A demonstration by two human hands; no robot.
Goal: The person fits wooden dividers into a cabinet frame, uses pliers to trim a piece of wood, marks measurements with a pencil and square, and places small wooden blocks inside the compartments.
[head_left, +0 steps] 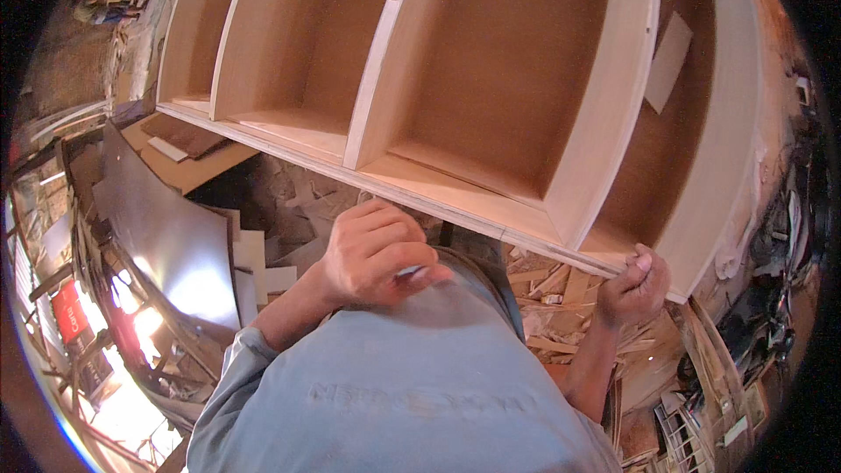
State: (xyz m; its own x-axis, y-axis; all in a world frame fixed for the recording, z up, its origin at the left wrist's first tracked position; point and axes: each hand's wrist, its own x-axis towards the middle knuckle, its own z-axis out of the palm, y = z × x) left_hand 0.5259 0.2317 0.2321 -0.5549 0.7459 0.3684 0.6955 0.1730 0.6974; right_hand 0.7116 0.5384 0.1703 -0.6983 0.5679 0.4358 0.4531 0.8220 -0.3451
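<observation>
A large unfinished wooden cabinet [455, 177], with several compartments divided by upright boards, fills the upper part of the head view. Its near board has a pale raw edge. My right hand [638, 285] is closed round that edge at the cabinet's near right end. In front of my chest, just short of the near edge, my left hand [377, 250] is curled with the fingers bent in. A small pale spot shows by its thumb; what the fingers hold, if anything, is hidden. A loose pale strip of wood [669, 61] lies in the right-hand compartment.
Wood scraps [552, 298] litter the floor below the cabinet. To the left leans a large shiny sheet [166, 228], with several board offcuts [250, 254] beside it. A dark heap of clutter [766, 324] lies along the right side.
</observation>
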